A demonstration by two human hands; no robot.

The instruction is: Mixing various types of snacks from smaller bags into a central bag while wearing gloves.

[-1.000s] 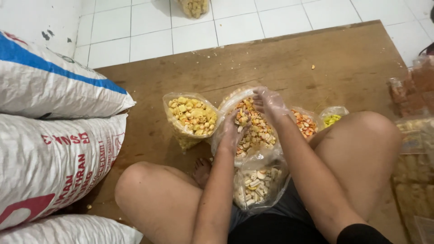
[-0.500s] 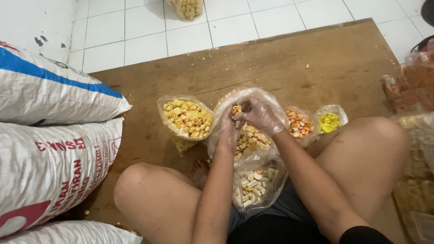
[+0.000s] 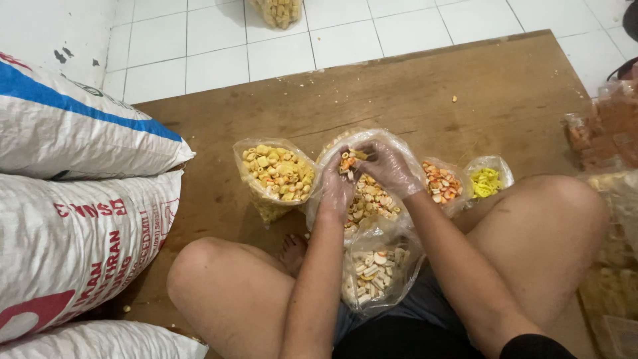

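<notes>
Both my hands wear thin clear plastic gloves and meet over an open clear bag of mixed beige and orange crackers [image 3: 369,199]. My left hand [image 3: 337,186] and my right hand [image 3: 389,166] pinch a small clump of orange and yellow cracker pieces [image 3: 349,159] between them, above that bag. A second clear bag of pale ring-shaped crackers [image 3: 375,269] lies between my legs, nearer to me. I sit cross-legged on a brown wooden board [image 3: 399,93].
A bag of yellow square crackers [image 3: 278,174] stands left of my hands. Right of them stand a bag of orange crackers [image 3: 440,183] and a small yellow one [image 3: 487,181]. Big woven sacks [image 3: 73,199] are stacked at left. Packed snack bags [image 3: 608,133] pile at right.
My hands have drawn together above the middle bag and now hold a clump of crackers between the fingers. The view has shifted slightly.
</notes>
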